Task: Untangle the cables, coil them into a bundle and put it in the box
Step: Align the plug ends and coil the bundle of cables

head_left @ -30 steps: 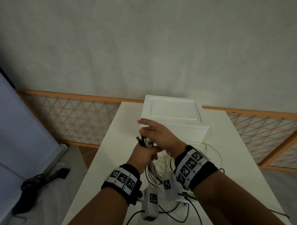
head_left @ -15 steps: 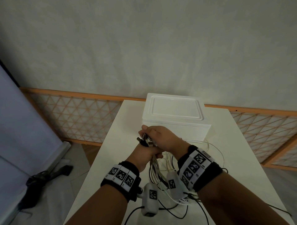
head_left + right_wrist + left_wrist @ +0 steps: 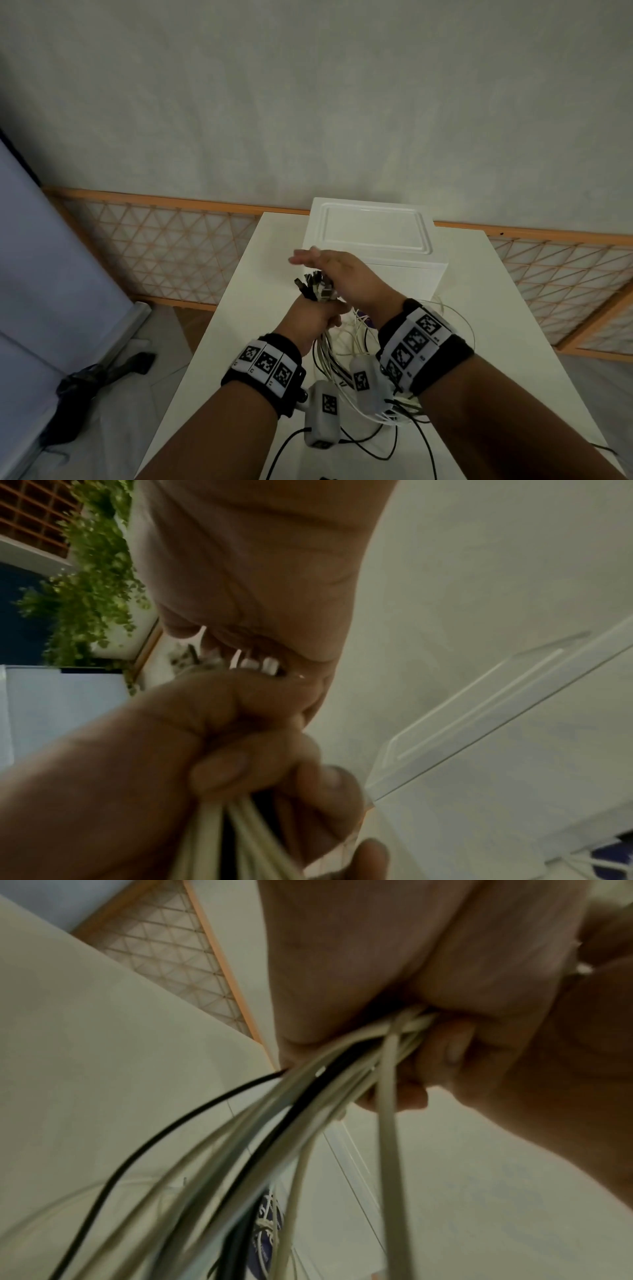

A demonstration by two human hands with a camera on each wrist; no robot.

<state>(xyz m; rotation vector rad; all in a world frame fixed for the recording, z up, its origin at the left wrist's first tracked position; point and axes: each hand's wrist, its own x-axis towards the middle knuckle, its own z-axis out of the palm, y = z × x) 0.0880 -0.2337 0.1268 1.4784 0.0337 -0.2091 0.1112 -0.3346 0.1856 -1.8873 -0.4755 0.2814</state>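
Observation:
A bundle of white and black cables (image 3: pixel 334 342) hangs from my left hand (image 3: pixel 313 317), which grips it in a fist just below the plug ends (image 3: pixel 313 286). The plugs stick up out of the fist. My right hand (image 3: pixel 329 265) lies over the plugs with its fingers straight, palm touching their tips. The left wrist view shows the cables (image 3: pixel 308 1110) fanning down from the curled fingers (image 3: pixel 448 1047). In the right wrist view the fist (image 3: pixel 222 737) sits under the right palm (image 3: pixel 257 574). The white box (image 3: pixel 373 233) stands behind the hands with its lid on.
The white table (image 3: pixel 496 308) runs forward to the box. Cable loops (image 3: pixel 459 318) spill to the right and thin black leads (image 3: pixel 383 445) trail near the front. An orange lattice fence (image 3: pixel 164 246) lines the wall. A dark object (image 3: pixel 102 373) lies on the floor at left.
The right hand's fingers were curled over the plug ends half a second ago; they now stretch out flat above them. The left hand keeps its grip on the bundle.

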